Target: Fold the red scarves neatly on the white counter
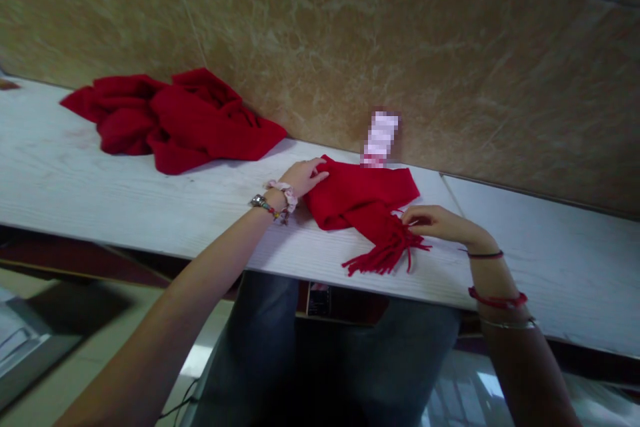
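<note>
A red scarf [345, 193] lies folded on the white table, its strip doubled over and its fringed end hanging toward the table's front edge. At the scarf's upper left corner, my left hand [303, 177] rests with fingers stretched out and the thumb apart. My right hand [436, 223] is by the tassels on the right, thumb and fingertips pinched together at the fringe [395, 240]. Parts of the fingertips are hard to make out.
A crumpled heap of red cloth [185, 123] lies to the left against the tan marbled wall [310, 33]. A blurred pinkish-white item [381, 137] is behind the scarf. The white tabletop [550, 260] has a seam on the right. My legs are under its front edge.
</note>
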Action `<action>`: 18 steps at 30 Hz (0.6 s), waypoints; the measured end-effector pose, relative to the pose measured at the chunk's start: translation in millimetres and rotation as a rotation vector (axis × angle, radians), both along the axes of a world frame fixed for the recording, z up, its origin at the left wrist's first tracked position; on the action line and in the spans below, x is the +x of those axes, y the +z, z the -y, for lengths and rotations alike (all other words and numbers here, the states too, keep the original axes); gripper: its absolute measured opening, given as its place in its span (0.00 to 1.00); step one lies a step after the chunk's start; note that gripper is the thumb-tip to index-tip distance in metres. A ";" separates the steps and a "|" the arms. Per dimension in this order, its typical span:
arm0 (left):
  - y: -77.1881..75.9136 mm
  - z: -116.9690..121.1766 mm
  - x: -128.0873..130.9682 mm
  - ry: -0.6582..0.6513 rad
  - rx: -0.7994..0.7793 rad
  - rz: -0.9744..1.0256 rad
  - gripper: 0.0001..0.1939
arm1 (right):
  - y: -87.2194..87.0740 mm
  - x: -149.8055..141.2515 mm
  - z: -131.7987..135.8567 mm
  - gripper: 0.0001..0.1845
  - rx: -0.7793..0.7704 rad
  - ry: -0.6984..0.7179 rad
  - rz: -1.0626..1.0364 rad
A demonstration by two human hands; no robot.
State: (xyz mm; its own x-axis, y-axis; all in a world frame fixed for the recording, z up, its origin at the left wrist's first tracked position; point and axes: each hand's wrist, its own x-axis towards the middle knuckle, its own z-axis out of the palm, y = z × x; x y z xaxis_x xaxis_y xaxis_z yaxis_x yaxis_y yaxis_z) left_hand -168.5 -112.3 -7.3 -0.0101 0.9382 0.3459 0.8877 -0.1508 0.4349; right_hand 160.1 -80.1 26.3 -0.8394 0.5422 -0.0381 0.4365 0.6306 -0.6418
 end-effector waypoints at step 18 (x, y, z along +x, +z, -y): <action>-8.0 -9.4 -21.3 0.120 -0.214 0.894 0.21 | -50.2 -32.4 -87.4 0.35 0.306 -0.735 0.011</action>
State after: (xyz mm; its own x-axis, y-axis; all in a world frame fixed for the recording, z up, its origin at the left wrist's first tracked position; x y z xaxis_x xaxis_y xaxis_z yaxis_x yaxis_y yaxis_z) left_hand -189.8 -102.9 -15.3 -0.2906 0.9567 -0.0176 0.2137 0.0828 0.9734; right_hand 127.8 7.4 -24.0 -0.2635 0.9446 0.1956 0.8145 0.3265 -0.4796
